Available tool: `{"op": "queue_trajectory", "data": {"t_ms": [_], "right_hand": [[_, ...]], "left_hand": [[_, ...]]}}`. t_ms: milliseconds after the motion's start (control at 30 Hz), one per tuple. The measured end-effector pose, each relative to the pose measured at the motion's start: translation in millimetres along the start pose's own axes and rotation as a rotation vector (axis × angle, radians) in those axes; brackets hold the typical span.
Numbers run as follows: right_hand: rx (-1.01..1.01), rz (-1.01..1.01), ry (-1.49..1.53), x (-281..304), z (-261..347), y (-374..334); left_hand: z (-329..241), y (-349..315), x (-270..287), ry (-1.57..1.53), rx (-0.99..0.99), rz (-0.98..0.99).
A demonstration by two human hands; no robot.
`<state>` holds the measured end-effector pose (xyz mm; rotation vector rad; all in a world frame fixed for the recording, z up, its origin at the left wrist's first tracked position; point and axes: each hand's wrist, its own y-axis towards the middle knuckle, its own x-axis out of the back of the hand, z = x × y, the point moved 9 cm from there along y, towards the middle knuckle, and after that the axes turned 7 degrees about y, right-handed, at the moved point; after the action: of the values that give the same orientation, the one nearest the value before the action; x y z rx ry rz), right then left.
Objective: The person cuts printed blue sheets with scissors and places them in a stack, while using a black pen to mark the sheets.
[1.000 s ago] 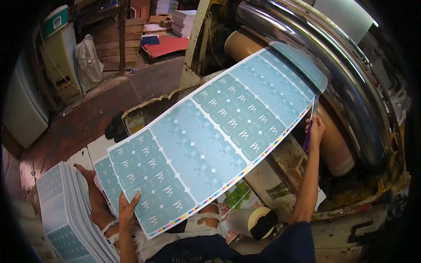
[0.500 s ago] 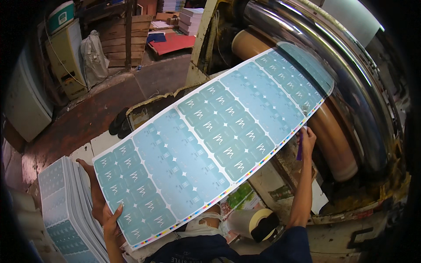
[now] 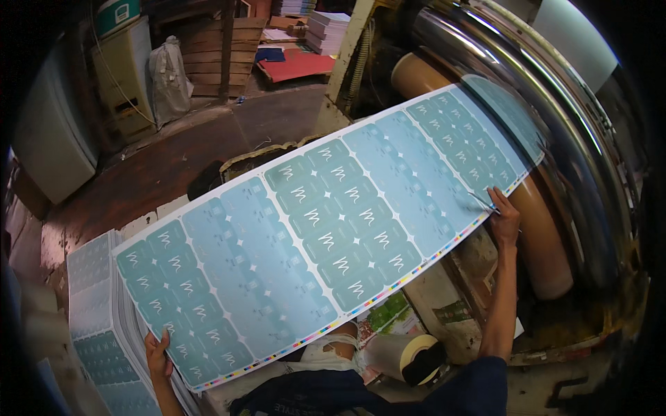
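A long printed sheet, with teal and light blue blocks in bands and a colour strip along its near edge, slants from lower left to the machine's rollers at upper right. My left hand pinches the sheet's lower-left end, thumb on top. At the near edge, close to the rollers, my right hand is closed around a thin, pointed tool; its exact kind is too small to tell. The tool lies over the sheet's margin. The sheet's far end runs in at a shiny metal roller.
A brown roller sits below the metal one. At left, a tall stack of printed sheets stands beside my left arm. A roll of film lies near my lap. Farther back are a wrapped white sack and red board.
My left hand and the sheet's near end have shifted left and slightly down. My right hand has risen to the sheet's edge, its tool now over the sheet instead of below it.
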<state>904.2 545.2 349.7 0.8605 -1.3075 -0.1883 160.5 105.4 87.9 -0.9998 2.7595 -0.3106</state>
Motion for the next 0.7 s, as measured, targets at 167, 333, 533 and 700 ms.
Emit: {"op": "queue_trajectory", "data": {"t_ms": [167,333,533,700], "right_hand": [[-0.271,0.139,0.342,-7.5,-47.0,19.0],[-0.215,0.003,0.631,12.7,-43.9,45.5],[-0.412,-0.216,0.687,42.2,12.6,39.5],[-0.538,-0.398,0.77,16.5,130.1,-46.3]], "left_hand": [[-6.2,-5.4,-14.7,0.041,-0.046,-0.076],[-17.6,-9.8,-10.1,0.11,-0.035,-0.092],[3.6,35.1,25.4,0.191,-0.107,-0.084],[50.4,129.8,48.6,0.256,0.062,-0.043]]}}
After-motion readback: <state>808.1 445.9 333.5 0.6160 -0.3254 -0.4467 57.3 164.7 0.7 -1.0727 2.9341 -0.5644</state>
